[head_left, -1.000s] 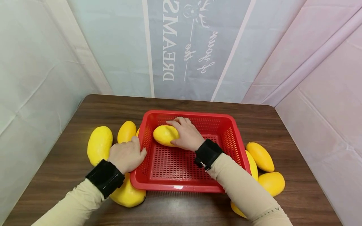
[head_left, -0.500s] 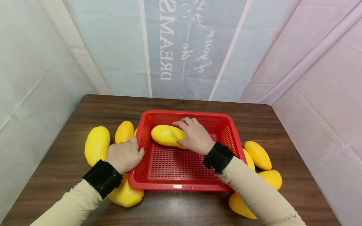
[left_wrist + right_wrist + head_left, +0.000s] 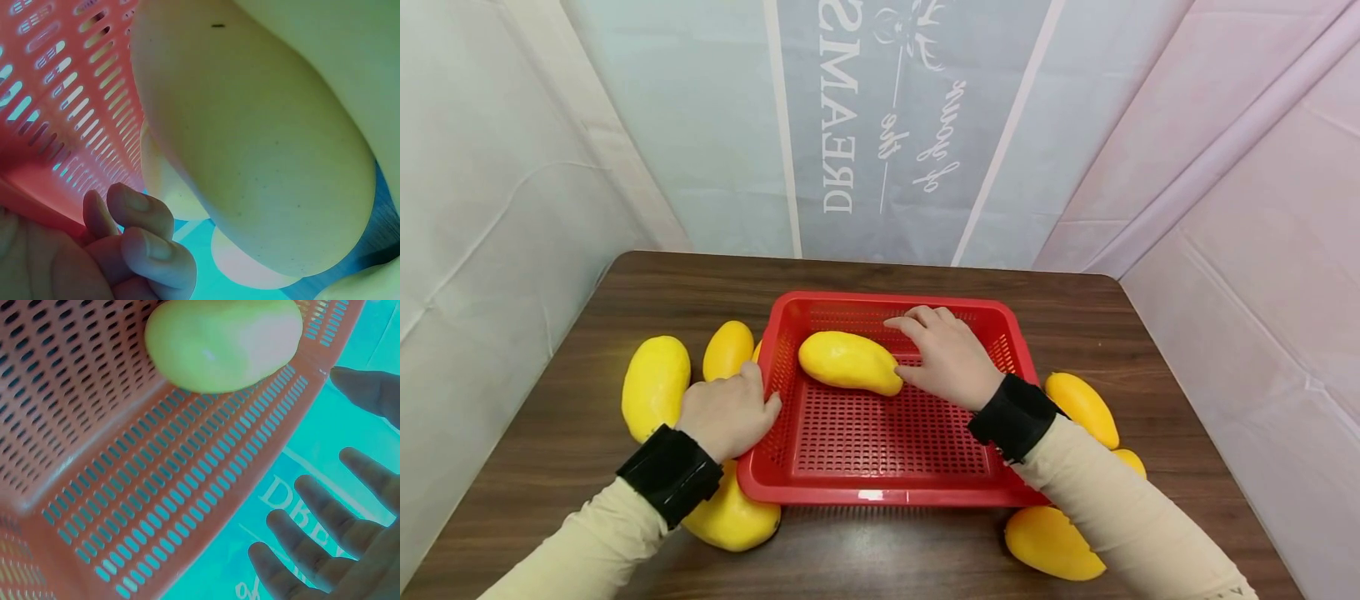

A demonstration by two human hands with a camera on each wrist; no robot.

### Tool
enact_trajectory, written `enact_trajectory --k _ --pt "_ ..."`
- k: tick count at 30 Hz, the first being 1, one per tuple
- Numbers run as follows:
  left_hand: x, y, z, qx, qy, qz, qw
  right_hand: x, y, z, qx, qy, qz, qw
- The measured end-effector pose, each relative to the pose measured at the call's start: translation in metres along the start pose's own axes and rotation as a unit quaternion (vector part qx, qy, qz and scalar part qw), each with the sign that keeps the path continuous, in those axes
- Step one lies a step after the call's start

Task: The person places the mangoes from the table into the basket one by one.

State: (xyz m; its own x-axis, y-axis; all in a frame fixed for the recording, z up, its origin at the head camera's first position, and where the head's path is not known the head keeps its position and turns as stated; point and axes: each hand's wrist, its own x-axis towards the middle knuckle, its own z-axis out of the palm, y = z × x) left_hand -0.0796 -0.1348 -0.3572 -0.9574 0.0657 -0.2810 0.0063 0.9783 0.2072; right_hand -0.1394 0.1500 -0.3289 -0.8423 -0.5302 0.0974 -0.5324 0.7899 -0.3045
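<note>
One yellow mango (image 3: 850, 362) lies in the back left part of a red perforated plastic basket (image 3: 880, 498). My right hand (image 3: 951, 358) is over the basket at the mango's right end, fingers spread and holding nothing. In the right wrist view, its fingertips (image 3: 284, 522) stand apart from that mango (image 3: 222, 347). My left hand (image 3: 730, 412) grips the basket's left rim; the left wrist view shows its curled fingers (image 3: 150, 247) by the slotted wall. A large mango (image 3: 250, 137) outside the basket fills much of that view.
Left of the basket are several mangoes, among them a big one (image 3: 657, 387), a smaller one (image 3: 728, 350) and one near the front (image 3: 733, 512). More mangoes lie right of it, including one (image 3: 1082, 408) behind my sleeve and one (image 3: 1052, 542) near the front.
My right hand has let go of the mango and moved right, leaving it lying in the basket. The left hand keeps its grip on the rim.
</note>
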Motion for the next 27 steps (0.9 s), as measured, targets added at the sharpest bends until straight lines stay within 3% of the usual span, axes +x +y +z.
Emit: enact_trajectory --k 10,27 --pt "0.001 0.003 -0.003 0.001 0.014 0.013 0.9998 -0.014 0.024 -0.023 -0.008 0.003 0.032 0.999" --pt "0.0 0.003 -0.001 -0.003 0.005 0.005 1.0 -0.046 0.073 -0.045 0.003 0.003 0.094 0.996"
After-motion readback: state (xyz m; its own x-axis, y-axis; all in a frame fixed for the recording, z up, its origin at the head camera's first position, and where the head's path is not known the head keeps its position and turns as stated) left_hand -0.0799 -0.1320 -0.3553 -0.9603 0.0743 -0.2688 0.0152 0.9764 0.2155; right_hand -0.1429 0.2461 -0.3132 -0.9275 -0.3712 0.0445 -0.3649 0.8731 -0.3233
